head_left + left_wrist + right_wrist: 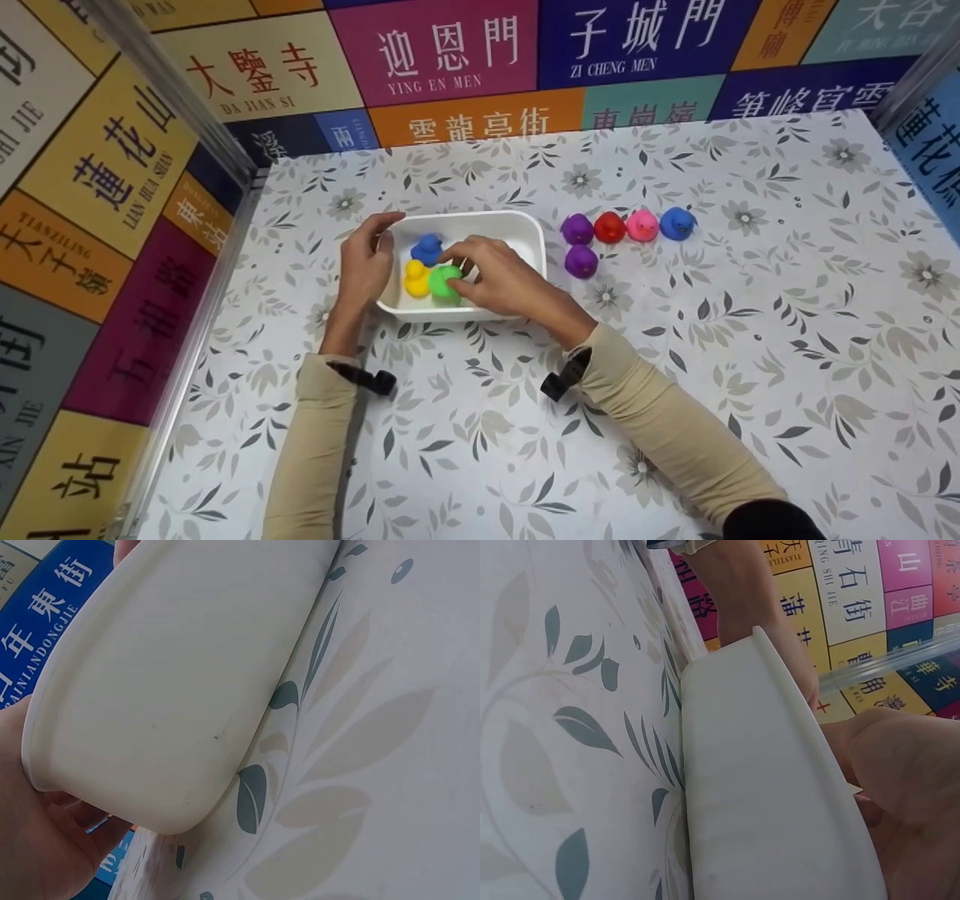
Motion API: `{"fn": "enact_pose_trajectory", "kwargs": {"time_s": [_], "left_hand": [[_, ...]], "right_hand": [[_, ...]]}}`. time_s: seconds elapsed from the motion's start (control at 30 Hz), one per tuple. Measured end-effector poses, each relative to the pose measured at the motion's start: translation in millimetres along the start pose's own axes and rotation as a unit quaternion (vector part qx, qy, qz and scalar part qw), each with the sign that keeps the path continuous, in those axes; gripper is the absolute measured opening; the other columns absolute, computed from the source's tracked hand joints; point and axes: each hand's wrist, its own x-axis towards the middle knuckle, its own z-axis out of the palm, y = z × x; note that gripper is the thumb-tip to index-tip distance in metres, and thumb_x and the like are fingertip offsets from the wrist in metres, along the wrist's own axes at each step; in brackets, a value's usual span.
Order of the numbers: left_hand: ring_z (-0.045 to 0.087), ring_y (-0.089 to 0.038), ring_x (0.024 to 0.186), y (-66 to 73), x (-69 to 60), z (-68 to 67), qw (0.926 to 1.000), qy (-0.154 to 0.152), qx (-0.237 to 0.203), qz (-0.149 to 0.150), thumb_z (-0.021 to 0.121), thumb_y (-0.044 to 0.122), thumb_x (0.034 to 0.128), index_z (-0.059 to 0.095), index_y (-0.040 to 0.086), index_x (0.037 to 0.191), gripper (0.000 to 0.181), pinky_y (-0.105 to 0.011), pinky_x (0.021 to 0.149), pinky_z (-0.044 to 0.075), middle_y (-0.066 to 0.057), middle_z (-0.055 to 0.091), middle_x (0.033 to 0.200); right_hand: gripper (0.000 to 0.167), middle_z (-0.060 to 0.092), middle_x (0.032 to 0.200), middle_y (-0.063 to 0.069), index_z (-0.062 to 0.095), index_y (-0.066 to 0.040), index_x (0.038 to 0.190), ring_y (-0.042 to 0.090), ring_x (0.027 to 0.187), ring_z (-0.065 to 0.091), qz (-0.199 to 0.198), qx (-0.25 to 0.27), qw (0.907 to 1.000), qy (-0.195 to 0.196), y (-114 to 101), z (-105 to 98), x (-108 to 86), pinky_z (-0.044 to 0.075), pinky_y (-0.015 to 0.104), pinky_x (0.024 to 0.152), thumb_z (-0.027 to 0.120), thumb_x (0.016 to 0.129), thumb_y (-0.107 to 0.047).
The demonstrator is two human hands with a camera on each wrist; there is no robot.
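Note:
A white plastic tub (480,308) stands on the table with a blue rubber duck (427,249) and a yellow rubber duck (417,279) inside. My left hand (366,259) holds the tub's left end by the rim; in the left wrist view that hand (45,840) wraps round the corner of the tub (165,690). Over the tub's inside, my right hand (499,276) pinches a green rubber duck (445,283) between thumb and fingers, close beside the yellow one. In the right wrist view the tub wall (765,780) hides the fingertips of my right hand (907,780).
Right of the tub, a red duck (610,227), a pink duck (643,225) and a blue duck (678,223) form a row with a purple duck (577,229). Another purple duck (581,262) sits below it. Printed panels (450,52) border the flowered tabletop (480,450).

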Motion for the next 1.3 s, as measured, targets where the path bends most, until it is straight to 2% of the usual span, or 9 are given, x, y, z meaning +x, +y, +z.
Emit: {"fn": "enact_pose_trajectory", "kwargs": {"time_s": [0.27, 0.47, 0.63, 0.8, 1.0, 1.1, 1.3], "left_hand": [[0.068, -0.02, 0.128, 0.8, 0.7, 1.3, 0.9999, 0.001, 0.016, -0.006, 0.051, 0.003, 0.1069, 0.073, 0.01, 0.134, 0.036, -0.04, 0.113, 0.051, -0.009, 0.076, 0.134], [0.068, -0.02, 0.128, 0.5, 1.4, 1.7, 0.9999, -0.001, 0.011, -0.007, 0.051, 0.003, 0.1074, 0.074, 0.01, 0.134, 0.036, -0.039, 0.113, 0.051, -0.01, 0.076, 0.134], [0.067, -0.02, 0.128, 0.7, 1.0, 1.5, 0.9999, -0.004, 0.011, -0.01, 0.051, 0.003, 0.1075, 0.073, 0.01, 0.135, 0.036, -0.039, 0.112, 0.05, -0.009, 0.076, 0.134], [0.067, -0.02, 0.129, 1.7, 1.5, 2.5, 0.9999, -0.005, 0.013, -0.009, 0.051, 0.003, 0.1069, 0.073, 0.011, 0.135, 0.037, -0.039, 0.114, 0.05, -0.009, 0.075, 0.135], [0.067, -0.02, 0.129, 2.9, 1.9, 2.9, 0.9999, -0.006, 0.014, -0.009, 0.051, 0.004, 0.1075, 0.074, 0.011, 0.135, 0.037, -0.039, 0.114, 0.05, -0.008, 0.075, 0.136], [0.066, -0.019, 0.13, 3.4, 1.4, 2.3, 0.9998, -0.006, 0.014, -0.013, 0.05, 0.005, 0.108, 0.074, 0.013, 0.135, 0.037, -0.038, 0.114, 0.05, -0.008, 0.075, 0.136], [0.066, -0.02, 0.133, 1.9, 0.3, 0.2, 0.9997, -0.005, 0.015, -0.018, 0.05, 0.004, 0.1079, 0.073, 0.012, 0.136, 0.037, -0.039, 0.117, 0.049, -0.008, 0.075, 0.138]], "right_hand": [[0.025, 0.076, 0.113, 0.01, 0.078, -0.006, 0.117, 0.023, 0.095, 0.074, -0.005, 0.022, 0.9991, 0.037, 6, -10, -8.9, 0.061, 0.034, 0.085, 0.078, 0.099, -0.022], [0.027, 0.078, 0.112, 0.009, 0.078, -0.007, 0.122, 0.022, 0.095, 0.074, -0.009, 0.049, 0.9975, 0.049, 12, -19, -16.2, 0.063, 0.034, 0.085, 0.077, 0.099, -0.02], [0.021, 0.076, 0.111, 0.007, 0.081, -0.011, 0.116, 0.02, 0.096, 0.074, -0.01, 0.059, 0.9963, 0.061, 12, -28, -21.1, 0.063, 0.034, 0.085, 0.077, 0.099, -0.022], [0.021, 0.077, 0.113, 0.003, 0.082, -0.014, 0.119, 0.019, 0.096, 0.074, -0.016, 0.067, 0.9959, 0.058, 11, -38, -29.0, 0.064, 0.034, 0.086, 0.077, 0.101, -0.024], [0.017, 0.076, 0.111, 0.001, 0.084, -0.018, 0.115, 0.017, 0.097, 0.075, -0.027, 0.083, 0.9935, 0.073, 12, -49, -42.0, 0.066, 0.033, 0.089, 0.078, 0.101, -0.026], [0.02, 0.076, 0.115, 0.002, 0.083, -0.016, 0.118, 0.017, 0.097, 0.076, -0.021, 0.087, 0.9932, 0.074, 13, -54, -48.4, 0.065, 0.032, 0.09, 0.078, 0.101, -0.025], [0.029, 0.074, 0.125, 0.005, 0.079, -0.014, 0.129, 0.018, 0.102, 0.076, -0.021, 0.075, 0.9957, 0.051, 18, -63, -59.7, 0.065, 0.033, 0.092, 0.077, 0.1, -0.018]]}}
